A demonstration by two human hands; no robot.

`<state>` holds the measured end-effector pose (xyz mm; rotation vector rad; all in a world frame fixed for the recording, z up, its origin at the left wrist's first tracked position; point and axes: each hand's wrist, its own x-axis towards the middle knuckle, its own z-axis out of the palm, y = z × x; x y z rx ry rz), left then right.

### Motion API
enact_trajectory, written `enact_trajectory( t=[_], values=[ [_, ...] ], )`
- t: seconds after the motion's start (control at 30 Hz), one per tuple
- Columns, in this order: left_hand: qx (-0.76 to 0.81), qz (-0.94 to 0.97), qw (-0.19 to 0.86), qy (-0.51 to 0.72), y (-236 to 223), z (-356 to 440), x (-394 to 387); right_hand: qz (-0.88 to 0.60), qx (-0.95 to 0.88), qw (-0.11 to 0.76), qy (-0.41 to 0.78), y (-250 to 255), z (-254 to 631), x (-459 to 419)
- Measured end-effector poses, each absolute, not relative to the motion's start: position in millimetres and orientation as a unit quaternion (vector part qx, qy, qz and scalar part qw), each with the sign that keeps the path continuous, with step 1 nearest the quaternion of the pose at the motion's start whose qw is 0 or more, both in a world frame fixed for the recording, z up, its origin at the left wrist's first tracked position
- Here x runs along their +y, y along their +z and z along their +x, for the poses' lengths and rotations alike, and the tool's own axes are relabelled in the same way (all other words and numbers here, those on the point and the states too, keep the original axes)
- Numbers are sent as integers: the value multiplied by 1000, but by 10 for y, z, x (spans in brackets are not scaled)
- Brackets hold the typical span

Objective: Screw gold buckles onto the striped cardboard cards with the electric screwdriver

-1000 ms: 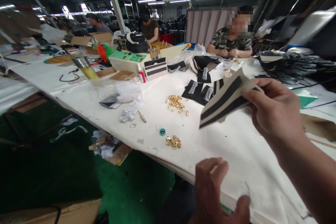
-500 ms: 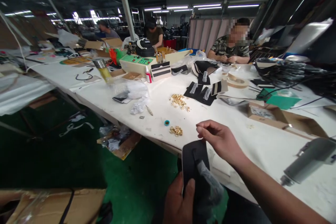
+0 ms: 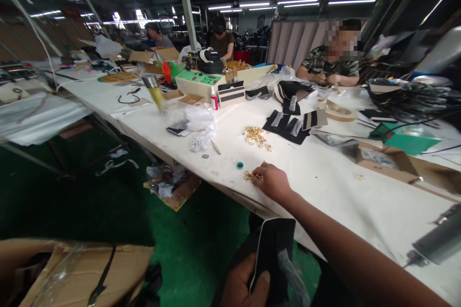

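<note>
My left hand grips a black panel with a pale edge by its side, thumb on its face, below the table's front edge. A strip of clear plastic hangs on the panel's lower right. My right hand is on the tabletop with its fingers curled down into a small pile of gold metal rings. Its fingertips are partly hidden, so what is between them is not visible. Just beyond sits a small round blue container. A larger heap of gold metal hardware lies farther back.
Black panels with plastic strips lie behind the hardware. Cardboard trays and a grey cylindrical tool are on the right. A red-and-white bottle stands before a control box. A co-worker sits across the table.
My right hand has left the top of the black panel and moved forward to the small ring pile. The panel in my left hand is lower. The view has shifted slightly.
</note>
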<state>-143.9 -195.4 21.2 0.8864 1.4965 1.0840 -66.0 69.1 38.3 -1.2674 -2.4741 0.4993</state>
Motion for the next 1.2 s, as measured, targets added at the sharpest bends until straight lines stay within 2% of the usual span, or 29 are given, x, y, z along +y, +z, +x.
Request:
enact_trajectory(
  t=[0.17,0.33,0.43,0.6,0.83,0.93,1.03,1.2],
  values=[
    [613,358,536,457,222,-1451,-1894,-466,-847,167,196,362,-290,759],
    [608,342,543,467,218,-1434,-1859,-486,-797,231,275,373,72,791],
    [600,331,544,484,229,-1431,-1824,-524,-714,284,367,411,235,695],
    [539,284,605,512,305,-1413,-1706,-512,-570,377,521,586,464,262],
    [530,353,607,476,473,-1201,-1584,-469,-487,407,614,683,636,-474],
    [542,392,588,454,545,-1064,-1556,-459,-500,423,600,610,700,-673],
    [541,416,584,439,620,-950,-1505,-462,-563,449,518,536,801,-780],
    [487,406,658,406,660,-844,-1397,-436,-647,471,412,470,1004,-829]
  ],
)
